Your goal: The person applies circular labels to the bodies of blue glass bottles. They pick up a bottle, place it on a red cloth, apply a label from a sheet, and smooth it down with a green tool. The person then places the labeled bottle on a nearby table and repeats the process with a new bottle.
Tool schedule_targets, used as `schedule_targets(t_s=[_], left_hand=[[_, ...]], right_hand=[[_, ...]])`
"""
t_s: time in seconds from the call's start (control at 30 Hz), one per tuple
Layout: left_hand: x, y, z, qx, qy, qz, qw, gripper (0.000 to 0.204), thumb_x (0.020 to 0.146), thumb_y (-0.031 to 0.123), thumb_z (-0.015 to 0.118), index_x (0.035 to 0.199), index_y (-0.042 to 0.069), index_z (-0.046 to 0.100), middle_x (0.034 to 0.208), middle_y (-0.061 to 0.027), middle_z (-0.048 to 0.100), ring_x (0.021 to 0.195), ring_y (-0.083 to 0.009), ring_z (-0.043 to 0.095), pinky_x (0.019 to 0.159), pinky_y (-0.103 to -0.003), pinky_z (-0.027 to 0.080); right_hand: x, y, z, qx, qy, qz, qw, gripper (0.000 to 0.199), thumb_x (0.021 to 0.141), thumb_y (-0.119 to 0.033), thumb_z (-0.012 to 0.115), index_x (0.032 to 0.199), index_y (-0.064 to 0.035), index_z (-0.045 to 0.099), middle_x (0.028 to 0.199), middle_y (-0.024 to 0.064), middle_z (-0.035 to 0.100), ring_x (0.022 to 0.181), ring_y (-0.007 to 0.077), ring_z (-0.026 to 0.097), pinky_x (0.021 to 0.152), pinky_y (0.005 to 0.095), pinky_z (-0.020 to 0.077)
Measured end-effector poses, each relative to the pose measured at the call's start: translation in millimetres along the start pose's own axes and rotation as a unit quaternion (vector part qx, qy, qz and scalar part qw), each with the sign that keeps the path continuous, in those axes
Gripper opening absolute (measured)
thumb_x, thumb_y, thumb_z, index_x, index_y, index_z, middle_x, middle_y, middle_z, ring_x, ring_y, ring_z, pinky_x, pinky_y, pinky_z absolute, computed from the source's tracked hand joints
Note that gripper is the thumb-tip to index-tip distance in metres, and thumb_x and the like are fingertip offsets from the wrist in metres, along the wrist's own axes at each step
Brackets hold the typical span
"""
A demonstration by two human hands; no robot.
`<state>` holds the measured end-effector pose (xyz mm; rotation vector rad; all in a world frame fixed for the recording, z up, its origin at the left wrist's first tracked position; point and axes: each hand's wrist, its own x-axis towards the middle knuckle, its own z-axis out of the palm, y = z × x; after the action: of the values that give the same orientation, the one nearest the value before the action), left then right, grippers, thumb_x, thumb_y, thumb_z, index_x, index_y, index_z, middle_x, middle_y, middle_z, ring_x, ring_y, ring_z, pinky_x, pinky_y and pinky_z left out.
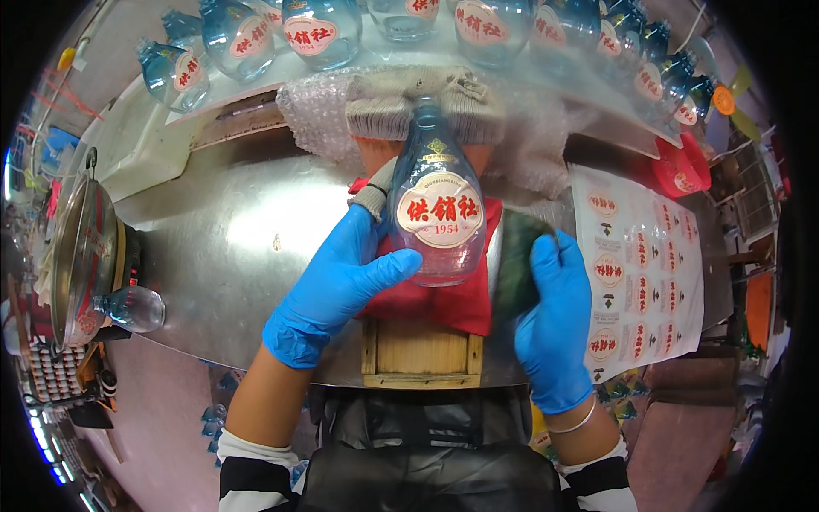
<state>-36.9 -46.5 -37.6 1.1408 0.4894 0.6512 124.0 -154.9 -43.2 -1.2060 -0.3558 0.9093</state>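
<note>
While fingers (397, 267) hold a bottle (440, 205), bottles (321, 34) beyond, labels (641, 277) rightward

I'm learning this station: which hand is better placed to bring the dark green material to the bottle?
Probably the right hand: it appears to grip the blurred dark green material just beside the bottle, while the left hand holds the bottle.
</note>
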Motion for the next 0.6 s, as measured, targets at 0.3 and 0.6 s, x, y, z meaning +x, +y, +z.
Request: schedule_targets(t_s=[0.3,0.6], left_hand=[[-1,3,3,-0.004,0.008,-0.007,1.000,0.085,0.076,0.011,0.066,0.141,0.000,0.012,0.142,-0.0116,0.026,0.131,-0.0213,0.026,0.108,-0.033,0.019],[-5,-10,-16,-0.002,-0.040,0.041,0.998,0.085,0.076,0.011,0.063,0.141,-0.003,0.009,0.146,-0.0147,0.017,0.135,-0.0233,0.017,0.110,-0.034,0.013]], right_hand=[[-2,23,-10,-0.107,0.096,-0.048,0.988,0.016,0.084,-0.014,0.064,0.087,-0.0010,0.055,0.080,0.0011,0.056,0.071,0.0072,0.050,0.062,0.0230,0.0439],[-14,-17,1,-0.497,-0.230,-0.576,0.607,0.034,0.059,-0.014,0.069,0.093,-0.0196,0.070,0.090,-0.0040,0.056,0.074,0.0135,0.053,0.064,0.0265,0.0378]])
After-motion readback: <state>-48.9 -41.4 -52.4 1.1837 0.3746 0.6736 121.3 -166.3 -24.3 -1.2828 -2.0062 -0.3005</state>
